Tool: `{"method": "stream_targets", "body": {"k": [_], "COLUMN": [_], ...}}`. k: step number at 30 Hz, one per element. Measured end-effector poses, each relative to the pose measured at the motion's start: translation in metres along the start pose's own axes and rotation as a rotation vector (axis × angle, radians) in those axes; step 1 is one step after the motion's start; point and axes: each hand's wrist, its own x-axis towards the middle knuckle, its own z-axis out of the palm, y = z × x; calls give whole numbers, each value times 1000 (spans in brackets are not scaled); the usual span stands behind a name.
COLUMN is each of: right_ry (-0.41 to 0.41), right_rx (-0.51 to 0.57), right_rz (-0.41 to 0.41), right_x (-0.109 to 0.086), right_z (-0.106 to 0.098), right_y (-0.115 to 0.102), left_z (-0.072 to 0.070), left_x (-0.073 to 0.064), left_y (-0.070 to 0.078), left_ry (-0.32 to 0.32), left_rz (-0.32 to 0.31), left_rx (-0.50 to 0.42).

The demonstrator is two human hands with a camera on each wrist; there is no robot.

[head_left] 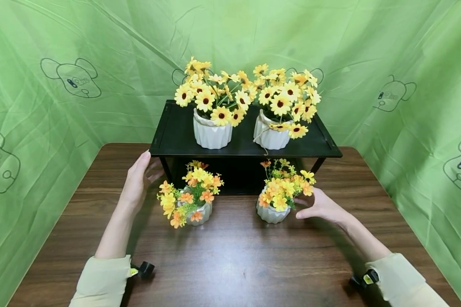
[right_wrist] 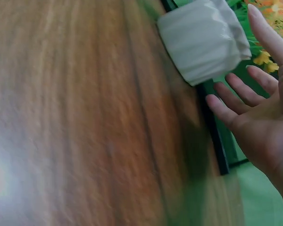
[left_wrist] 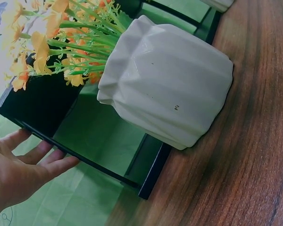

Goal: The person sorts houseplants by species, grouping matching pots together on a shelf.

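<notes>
My left hand (head_left: 135,181) is at the left front corner of a black two-tier shelf (head_left: 242,150), its thumb by the top board. In the left wrist view its extended fingers (left_wrist: 35,157) reach the thin side post. Just right of it, a ribbed white pot (left_wrist: 174,80) of orange and yellow flowers stands on the table before the shelf. A similar pot (head_left: 272,213) stands at right. My right hand (head_left: 324,207) is close beside that pot, thumb and fingers spread; the right wrist view shows its palm (right_wrist: 269,127) with nothing in it.
On the shelf's top board stand two white pots, the left one (head_left: 213,133) and the right one (head_left: 270,135), both with yellow daisy-like flowers. The shelf is at the back of a brown wooden table (head_left: 230,264). Green curtains (head_left: 130,85) hang behind and at both sides.
</notes>
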Motion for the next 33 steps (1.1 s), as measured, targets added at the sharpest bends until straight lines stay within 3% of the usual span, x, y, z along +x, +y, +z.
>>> {"method": "stream_targets", "body": {"k": [9,16,18,33], "right_ry": [63,167,179,233], "right_rx": [-61,-383,-430,-432], "right_rz": [42,238,284,293], "right_x": [9,12,13,15], "right_z": [19,27,30,37], "right_y": [7,1,0,0], "left_z": [1,1,1,-1], "left_x": [0,0,0,0], "left_y": [0,0,0,1], "left_ry": [4,8,8,2], "left_rz": [-5,-3,-5,-14], "left_rx": [15,8,9,12]}}
